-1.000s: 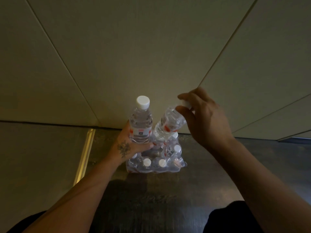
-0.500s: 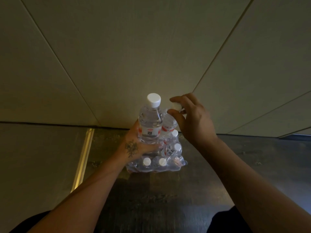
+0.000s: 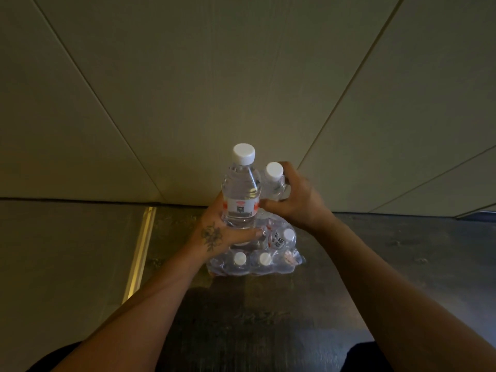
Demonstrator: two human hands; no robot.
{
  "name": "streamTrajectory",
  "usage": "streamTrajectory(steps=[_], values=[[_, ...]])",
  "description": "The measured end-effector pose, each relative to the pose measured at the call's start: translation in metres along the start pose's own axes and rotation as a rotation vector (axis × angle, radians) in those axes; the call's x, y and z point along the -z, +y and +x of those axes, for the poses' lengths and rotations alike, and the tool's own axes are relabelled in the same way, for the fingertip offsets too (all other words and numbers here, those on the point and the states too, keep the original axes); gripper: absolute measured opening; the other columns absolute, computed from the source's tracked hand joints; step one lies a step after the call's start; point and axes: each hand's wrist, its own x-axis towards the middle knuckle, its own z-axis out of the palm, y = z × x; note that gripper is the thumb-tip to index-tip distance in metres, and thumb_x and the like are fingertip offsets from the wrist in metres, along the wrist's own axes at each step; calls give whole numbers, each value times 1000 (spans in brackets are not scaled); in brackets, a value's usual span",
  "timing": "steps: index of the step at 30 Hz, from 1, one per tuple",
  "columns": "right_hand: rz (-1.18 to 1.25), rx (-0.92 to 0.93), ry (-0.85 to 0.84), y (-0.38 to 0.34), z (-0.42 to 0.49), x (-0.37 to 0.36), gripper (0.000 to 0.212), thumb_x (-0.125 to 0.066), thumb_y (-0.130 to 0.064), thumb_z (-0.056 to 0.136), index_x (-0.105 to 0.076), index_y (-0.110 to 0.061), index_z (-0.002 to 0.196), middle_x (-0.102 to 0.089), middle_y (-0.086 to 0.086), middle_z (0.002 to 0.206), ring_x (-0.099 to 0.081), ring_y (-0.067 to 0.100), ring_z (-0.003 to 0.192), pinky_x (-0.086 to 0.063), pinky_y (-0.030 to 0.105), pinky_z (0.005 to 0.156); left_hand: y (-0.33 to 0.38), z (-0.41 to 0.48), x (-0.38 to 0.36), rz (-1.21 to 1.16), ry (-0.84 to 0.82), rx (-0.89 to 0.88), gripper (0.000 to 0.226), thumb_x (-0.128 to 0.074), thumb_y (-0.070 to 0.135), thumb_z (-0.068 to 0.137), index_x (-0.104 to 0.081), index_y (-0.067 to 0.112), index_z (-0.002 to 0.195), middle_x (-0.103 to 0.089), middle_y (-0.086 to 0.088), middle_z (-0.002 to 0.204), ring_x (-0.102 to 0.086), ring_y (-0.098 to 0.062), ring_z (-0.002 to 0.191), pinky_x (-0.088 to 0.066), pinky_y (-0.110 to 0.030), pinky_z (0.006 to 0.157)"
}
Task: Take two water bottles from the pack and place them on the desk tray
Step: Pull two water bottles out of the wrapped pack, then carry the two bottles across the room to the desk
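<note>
A shrink-wrapped pack of small water bottles point(image 3: 257, 261) stands on the dark floor against the wall. My left hand point(image 3: 222, 232) grips a clear bottle with a white cap and red-white label point(image 3: 241, 189), held upright above the pack. Just to its right, my right hand point(image 3: 298, 200) is closed around the neck and shoulder of a second bottle point(image 3: 274, 178), whose white cap points up. The two bottles are side by side, nearly touching. No desk tray is in view.
Pale wall panels point(image 3: 241, 76) rise directly behind the pack. A brass floor strip point(image 3: 141, 248) runs along the left, dividing a lighter floor area from the dark floor point(image 3: 268, 318). My knees show at the bottom edge.
My right hand has brought the second bottle from a tilted pose to upright, closer to the first. My left hand has lifted its bottle slightly higher and to the right.
</note>
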Motion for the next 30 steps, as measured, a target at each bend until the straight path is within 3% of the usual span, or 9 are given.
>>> streamTrajectory(steps=[3,6,10,14,17,20,22,26,30], values=[[40,-61,-28,9,-1,-4,79,-93,-35,79,-51,-20,144,-69,0,136,-69,20,123,-62,50,100,-1,2,-3,-4,3,22,93,-97,59,50,-57,43,133,-73,22,121,-67,11,110,-56,-25,97],[101,-158,-43,24,-4,-19,78,-95,-33,76,-55,-20,141,-74,-1,131,-73,15,121,-60,49,106,0,4,-5,-4,-1,25,96,-99,56,53,-56,40,137,-72,23,122,-67,15,106,-54,-18,89],[111,-220,-34,40,-4,-43,68,-89,-46,78,-61,-22,135,-77,-3,125,-74,15,118,-60,51,105,-1,4,-10,-9,0,37,99,-99,55,53,-57,37,140,-73,16,126,-69,3,115,-59,-27,94],[121,-230,4,44,-3,-51,78,-87,-63,74,-52,-37,138,-74,-10,129,-73,11,120,-59,49,106,1,1,-9,-11,17,48,97,-98,57,52,-56,40,138,-72,19,126,-69,6,114,-59,-24,93],[119,-245,-4,41,-8,-44,79,-88,-62,72,-51,-40,138,-74,-11,129,-73,12,120,-60,49,104,11,-9,-5,-46,60,77,97,-97,57,48,-59,37,135,-75,17,122,-71,10,108,-61,-27,94],[147,-261,-31,21,-24,-26,78,-84,-60,70,-53,-35,138,-74,-9,128,-73,12,119,-59,46,104,36,-29,6,-78,85,144,100,-101,48,50,-61,28,139,-77,6,129,-75,-11,117,-62,-46,101],[191,-296,-73,-4,-40,-7,74,-85,-52,72,-56,-31,137,-75,-8,125,-73,11,118,-59,46,105,61,-48,16,-102,95,202,97,-105,32,58,-59,26,143,-76,2,131,-74,-19,121,-60,-51,105],[288,-364,-164,-74,-77,42,64,-88,-26,82,-57,-24,139,-74,-4,127,-73,14,119,-57,52,110,125,-100,38,-183,80,308,86,-103,15,66,-61,30,140,-80,3,123,-78,-15,110,-65,-37,92],[349,-368,-148,-175,-125,108,63,-82,-46,77,-62,-25,134,-72,4,130,-70,24,123,-55,57,110,212,-165,64,-246,83,378,73,-96,3,72,-64,21,135,-84,2,107,-82,-5,91,-61,-15,65]])
